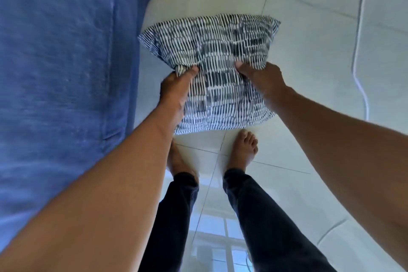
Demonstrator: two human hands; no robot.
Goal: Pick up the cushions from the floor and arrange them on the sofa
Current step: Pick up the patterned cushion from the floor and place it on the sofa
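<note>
My left hand [176, 88] is pinching a bunched fold of the black-and-white striped cushion [212, 68], and my right hand [260, 77] is gripping its fabric from the other side. I see the cushion held between them above the white tiled floor [309, 51], just beside the blue sofa [61, 62], over my bare feet [242, 150].

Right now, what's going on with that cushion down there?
A person bends over a black-and-white patterned cushion, with the left hand and the right hand each pinching a bunch of its fabric in a grip. The blue sofa is just to the person's left. Bare feet stand on the white tiled floor. Whether the cushion has left the floor cannot be told.
</note>
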